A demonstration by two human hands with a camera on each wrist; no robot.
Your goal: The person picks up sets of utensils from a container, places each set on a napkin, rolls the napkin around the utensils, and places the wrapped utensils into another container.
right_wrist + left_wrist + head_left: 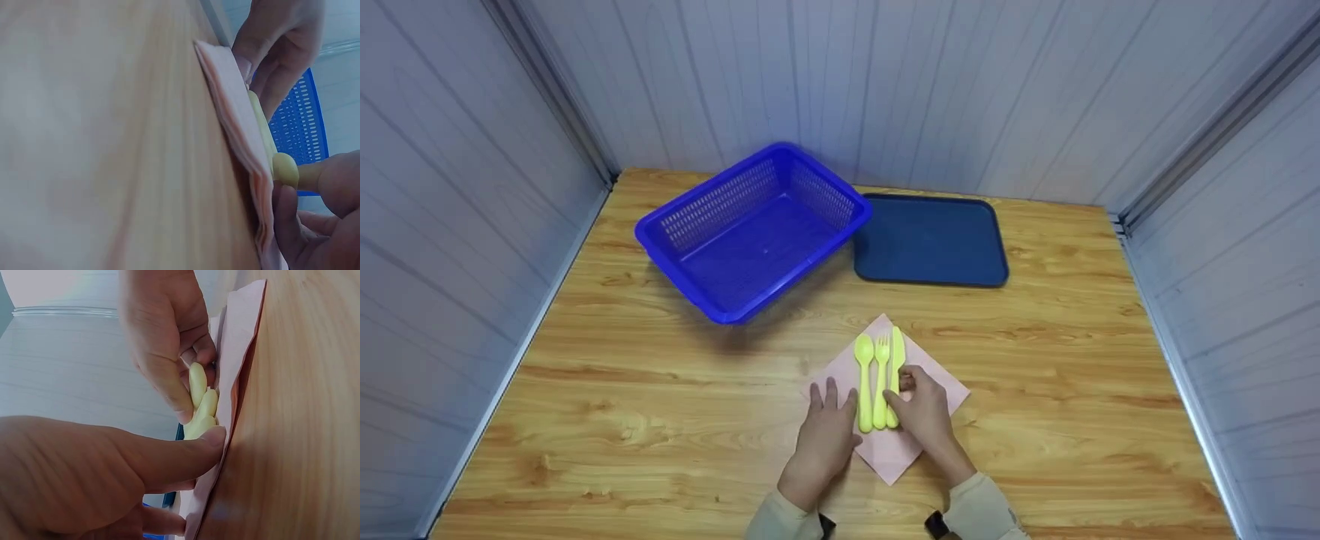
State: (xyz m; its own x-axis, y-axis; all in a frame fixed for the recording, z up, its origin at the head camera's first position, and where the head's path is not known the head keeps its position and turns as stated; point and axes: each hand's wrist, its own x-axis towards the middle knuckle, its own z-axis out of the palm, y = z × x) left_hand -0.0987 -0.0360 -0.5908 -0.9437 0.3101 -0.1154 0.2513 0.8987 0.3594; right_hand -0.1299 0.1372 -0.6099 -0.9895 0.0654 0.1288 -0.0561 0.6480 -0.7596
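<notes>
A folded pink napkin (889, 459) lies cornerwise on the table, its layers visible edge-on in the right wrist view. On it, side by side, are a yellow plastic spoon (865, 386), a fork (880, 390) in the middle and a knife (898, 351) at the right. My right hand (926, 412) pinches the knife's handle between thumb and fingers. With fingers spread fairly straight, my left hand (825, 439) rests at the napkin's left side, against the spoon. Its thumb (211, 440) is by the handle ends. The fingers partly hide the napkin's left corner.
A blue plastic basket (697, 289) with slotted walls stands at the back left. Beside it, against the back, lies a dark blue tray (934, 240), its left edge partly behind the basket. Pale panel walls (825, 82) enclose the wooden table (660, 420) on three sides.
</notes>
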